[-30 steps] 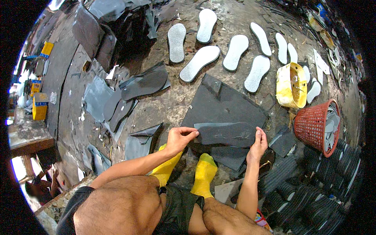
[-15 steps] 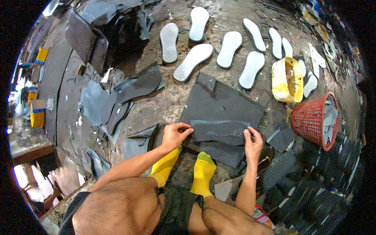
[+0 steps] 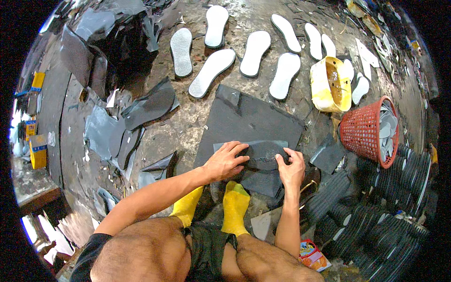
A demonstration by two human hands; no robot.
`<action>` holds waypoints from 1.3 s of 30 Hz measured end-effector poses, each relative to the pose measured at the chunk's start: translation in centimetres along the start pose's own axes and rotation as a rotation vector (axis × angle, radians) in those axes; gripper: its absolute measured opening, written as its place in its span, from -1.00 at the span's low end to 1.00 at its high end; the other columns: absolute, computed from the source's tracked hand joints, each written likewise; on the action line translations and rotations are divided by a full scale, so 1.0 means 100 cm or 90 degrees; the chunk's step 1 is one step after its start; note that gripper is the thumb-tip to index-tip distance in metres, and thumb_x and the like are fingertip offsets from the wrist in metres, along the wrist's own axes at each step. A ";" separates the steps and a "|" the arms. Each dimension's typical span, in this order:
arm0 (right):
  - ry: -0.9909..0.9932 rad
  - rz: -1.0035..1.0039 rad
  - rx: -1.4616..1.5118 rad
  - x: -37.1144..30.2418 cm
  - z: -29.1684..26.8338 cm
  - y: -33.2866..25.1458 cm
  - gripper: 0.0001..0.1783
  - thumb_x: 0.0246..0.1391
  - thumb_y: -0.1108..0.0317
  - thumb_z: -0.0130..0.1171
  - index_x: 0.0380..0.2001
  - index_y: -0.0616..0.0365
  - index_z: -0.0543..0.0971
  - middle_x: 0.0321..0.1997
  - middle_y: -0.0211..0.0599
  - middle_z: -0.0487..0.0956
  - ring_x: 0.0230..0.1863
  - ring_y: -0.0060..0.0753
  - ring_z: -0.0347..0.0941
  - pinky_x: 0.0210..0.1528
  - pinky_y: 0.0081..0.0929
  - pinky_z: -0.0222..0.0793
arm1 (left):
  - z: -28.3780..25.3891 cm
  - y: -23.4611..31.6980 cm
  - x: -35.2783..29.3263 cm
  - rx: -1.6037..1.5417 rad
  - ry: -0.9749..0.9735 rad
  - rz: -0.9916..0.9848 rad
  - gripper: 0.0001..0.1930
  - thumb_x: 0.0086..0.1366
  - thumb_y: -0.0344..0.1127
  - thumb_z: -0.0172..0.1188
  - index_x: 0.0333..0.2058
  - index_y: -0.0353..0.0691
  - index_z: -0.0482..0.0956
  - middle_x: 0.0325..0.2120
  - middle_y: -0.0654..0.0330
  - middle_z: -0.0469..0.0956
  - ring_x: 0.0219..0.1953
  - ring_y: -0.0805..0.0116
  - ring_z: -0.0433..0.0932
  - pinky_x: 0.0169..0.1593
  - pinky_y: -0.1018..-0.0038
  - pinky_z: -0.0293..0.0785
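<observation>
In front of my feet lies a dark rubber sheet (image 3: 256, 115). A grey-blue strip (image 3: 279, 144) sits on it, with a dark sole-shaped piece (image 3: 263, 157) on top. My left hand (image 3: 228, 160) lies over the left end of that piece, fingers stretched out and pressing down. At the other end, my right hand (image 3: 292, 168) rests its thumb and bent fingers, held apart, on the piece's edge. The left hand covers part of the strip and sole piece.
Several white-topped soles (image 3: 256, 52) lie beyond the sheet. To the right stand a yellow container (image 3: 322, 87) and a tilted red basket (image 3: 361, 134) of grey scraps. Stacked dark soles (image 3: 376, 230) fill the lower right. Dark offcuts (image 3: 150, 104) lie on the left.
My left hand has moved from pinching at the strip's left end to lying flat over the sole piece. The right hand has shifted inward onto its edge. The view has turned slightly right.
</observation>
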State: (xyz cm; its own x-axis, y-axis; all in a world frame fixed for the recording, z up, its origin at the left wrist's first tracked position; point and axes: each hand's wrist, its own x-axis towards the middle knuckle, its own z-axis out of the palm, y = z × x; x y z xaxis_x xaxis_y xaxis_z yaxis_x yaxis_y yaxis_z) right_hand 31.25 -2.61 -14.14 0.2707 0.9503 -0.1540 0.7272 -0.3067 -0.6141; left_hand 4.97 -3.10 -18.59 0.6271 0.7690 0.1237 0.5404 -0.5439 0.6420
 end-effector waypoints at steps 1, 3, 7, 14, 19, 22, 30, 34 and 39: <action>0.048 -0.068 -0.171 -0.001 0.002 -0.005 -0.56 -0.13 0.17 0.52 -0.12 -0.01 0.71 -0.09 -0.33 0.60 -0.09 -0.13 0.51 0.04 -0.14 0.39 | 0.000 0.001 0.000 -0.006 0.025 -0.001 -0.58 0.11 -0.27 0.37 -0.01 -0.15 0.62 0.21 0.01 0.37 0.26 -0.06 0.32 0.29 0.04 0.30; 0.121 -0.123 -0.363 -0.001 0.001 -0.011 -0.54 -0.14 0.13 0.54 -0.11 -0.05 0.71 -0.05 -0.34 0.60 -0.05 -0.11 0.48 0.06 -0.16 0.35 | -0.003 0.003 0.003 -0.029 0.017 -0.005 -0.62 0.12 -0.30 0.35 -0.05 -0.16 0.65 0.18 0.03 0.42 0.21 -0.03 0.37 0.25 0.07 0.34; 0.166 0.075 0.316 0.000 -0.007 -0.005 -0.54 0.04 0.10 0.46 -0.02 0.05 0.66 -0.02 -0.34 0.62 -0.07 -0.37 0.48 -0.04 -0.42 0.38 | -0.027 0.005 0.017 -0.078 -0.044 -0.063 -0.68 0.13 -0.37 0.31 -0.09 -0.18 0.68 0.05 0.06 0.54 0.07 -0.02 0.49 0.15 0.13 0.45; 0.272 0.290 0.548 -0.039 0.008 0.008 -0.65 0.38 0.14 0.11 0.07 0.10 0.58 -0.09 -0.37 0.64 -0.16 -0.57 0.46 -0.17 -0.57 0.34 | -0.041 0.024 0.009 -0.093 0.115 -0.025 -0.66 0.15 -0.28 0.38 -0.08 -0.16 0.65 -0.07 0.03 0.59 -0.06 -0.05 0.57 0.08 0.15 0.52; 0.263 0.258 0.540 -0.051 0.030 0.011 -0.67 0.38 0.21 0.10 0.09 0.11 0.57 -0.06 -0.36 0.64 -0.17 -0.57 0.48 -0.15 -0.58 0.35 | -0.015 0.042 -0.012 0.061 0.003 -0.067 -0.51 0.13 -0.18 0.40 0.06 -0.12 0.60 0.13 0.06 0.47 0.13 0.01 0.45 0.19 0.18 0.44; 0.249 0.259 0.542 -0.050 0.017 0.007 -0.68 0.38 0.23 0.10 0.09 0.12 0.57 -0.06 -0.36 0.64 -0.16 -0.57 0.48 -0.15 -0.57 0.36 | -0.030 0.031 -0.013 -0.065 0.023 -0.111 -0.53 0.15 -0.23 0.37 0.07 -0.12 0.63 0.07 0.04 0.53 0.07 0.03 0.52 0.17 0.21 0.48; -0.202 0.091 0.832 -0.053 -0.020 -0.114 -0.36 0.16 0.37 0.36 0.27 0.22 0.36 0.07 -0.32 0.61 0.00 -0.47 0.54 0.06 -0.45 0.48 | -0.120 0.048 0.026 -1.302 0.013 -0.672 -0.51 0.42 -0.03 0.06 0.13 -0.27 0.54 -0.02 0.09 0.67 -0.11 0.26 0.70 0.03 0.30 0.63; -0.147 -0.002 0.674 -0.032 -0.051 -0.153 -0.33 0.04 0.60 0.40 0.23 0.28 0.38 0.03 -0.17 0.65 -0.02 -0.43 0.61 0.06 -0.44 0.53 | -0.152 0.076 0.032 -0.830 0.105 -0.513 -0.51 0.40 -0.23 0.28 0.21 -0.36 0.48 -0.05 0.19 0.67 -0.12 0.44 0.65 0.05 0.43 0.60; -0.114 0.081 0.695 -0.038 -0.066 -0.162 -0.46 0.05 0.58 0.41 0.12 0.31 0.50 -0.08 -0.23 0.69 -0.18 -0.54 0.63 -0.16 -0.56 0.58 | -0.163 0.095 0.035 -0.876 0.176 -0.397 -0.51 0.26 -0.47 0.38 0.17 -0.34 0.52 -0.04 0.19 0.66 -0.06 0.45 0.63 0.05 0.39 0.61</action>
State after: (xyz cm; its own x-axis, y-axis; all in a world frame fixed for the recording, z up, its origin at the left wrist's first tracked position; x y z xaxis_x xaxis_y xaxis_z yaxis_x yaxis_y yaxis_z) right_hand 22.61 -1.66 1.48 0.1440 0.9367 -0.3192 -0.2685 -0.2735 -0.9236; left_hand 3.13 -0.12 0.27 0.3003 0.8705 -0.3898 -0.3489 0.4806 0.8045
